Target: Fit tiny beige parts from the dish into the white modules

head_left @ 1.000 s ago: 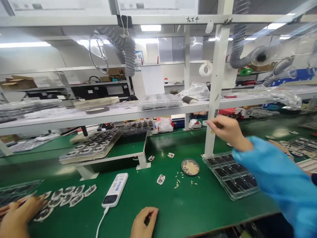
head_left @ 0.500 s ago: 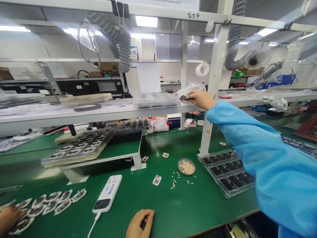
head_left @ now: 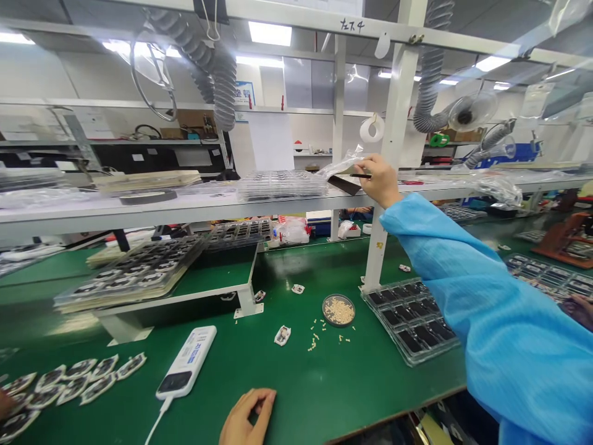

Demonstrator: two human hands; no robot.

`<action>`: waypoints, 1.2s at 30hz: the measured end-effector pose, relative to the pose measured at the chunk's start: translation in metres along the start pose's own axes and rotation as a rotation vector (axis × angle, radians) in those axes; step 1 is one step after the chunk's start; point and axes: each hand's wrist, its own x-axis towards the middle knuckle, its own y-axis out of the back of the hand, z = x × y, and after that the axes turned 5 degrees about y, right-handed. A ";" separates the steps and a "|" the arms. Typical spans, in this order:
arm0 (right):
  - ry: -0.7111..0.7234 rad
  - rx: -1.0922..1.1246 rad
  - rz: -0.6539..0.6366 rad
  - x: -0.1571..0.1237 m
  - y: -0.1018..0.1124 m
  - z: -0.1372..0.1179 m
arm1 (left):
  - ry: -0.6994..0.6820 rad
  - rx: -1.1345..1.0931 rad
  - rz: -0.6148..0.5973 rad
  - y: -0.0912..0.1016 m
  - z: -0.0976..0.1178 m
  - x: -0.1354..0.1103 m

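Observation:
My right hand [head_left: 377, 179] is raised to the shelf at the white post, its fingers closed on a thin black tool [head_left: 361, 176] that looks like tweezers. The fingertips also meet the edge of a crumpled clear plastic bag [head_left: 340, 164]; whether they pinch it I cannot tell. Under them, a flat dark piece [head_left: 345, 184] lies at the shelf edge. My left hand [head_left: 248, 417] rests on the green table, thumb and fingers curled together with nothing visible in them. Ahead of it lie a small white part [head_left: 282, 335] and a round dish of tiny cream-coloured pieces [head_left: 338, 310].
Clear trays [head_left: 282, 185] are stacked on the shelf [head_left: 194, 209]. A tray of black parts [head_left: 410, 321] sits under my right arm. A white power bank [head_left: 186, 361] with a cable and several white-rimmed parts [head_left: 97, 388] lie left. Another person's hand [head_left: 579, 309] shows at far right.
My right hand has risen slightly at the shelf. The bag edge is lifted toward its fingers, and more of the flat dark piece shows. The view has shifted a little; my left hand keeps its pose.

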 end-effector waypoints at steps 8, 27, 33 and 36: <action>-0.001 0.060 0.013 -0.017 -0.003 0.007 | -0.593 0.194 -0.174 -0.014 0.173 0.048; -0.004 0.079 0.030 0.006 0.065 0.026 | -0.891 0.397 0.443 -0.128 0.415 0.275; -0.027 -0.035 0.500 -0.036 0.146 -0.006 | -0.765 0.195 0.297 -0.130 0.428 0.283; 0.002 -0.025 0.446 -0.084 0.178 -0.041 | -0.757 0.123 0.210 -0.131 0.411 0.253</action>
